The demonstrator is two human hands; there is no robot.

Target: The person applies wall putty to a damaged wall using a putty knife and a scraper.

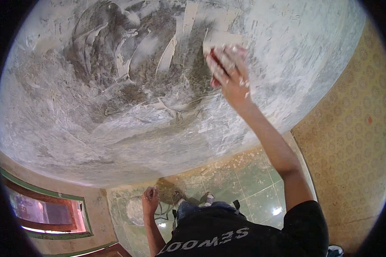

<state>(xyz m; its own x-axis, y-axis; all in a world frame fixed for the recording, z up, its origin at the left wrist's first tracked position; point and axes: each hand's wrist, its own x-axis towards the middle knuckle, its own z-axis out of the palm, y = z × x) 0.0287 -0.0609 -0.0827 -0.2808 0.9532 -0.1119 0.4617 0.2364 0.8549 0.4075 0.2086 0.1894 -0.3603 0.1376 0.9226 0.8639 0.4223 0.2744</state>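
Note:
My right hand (229, 70), smeared with white putty, is closed around the red handle of a putty knife (215, 60). It is raised against the grey plastered wall (116, 115), where the blade meets a pale patch of fresh putty (221, 37); hand and wall partly hide the blade. To the left of it, thick streaks of putty (166, 55) cross a dark, rough area. Low at my left side hangs my left hand (150, 199), its fingers curled in and marked with putty. Whatever those fingers may hold is hidden.
Green floor tiles (253, 184) lie below, with putty crumbs along the foot of the wall. A pale round thing (135, 212) is on the floor beside my left hand. A framed window (47, 210) is at lower left, and a yellow patterned wall (347, 120) stands on the right.

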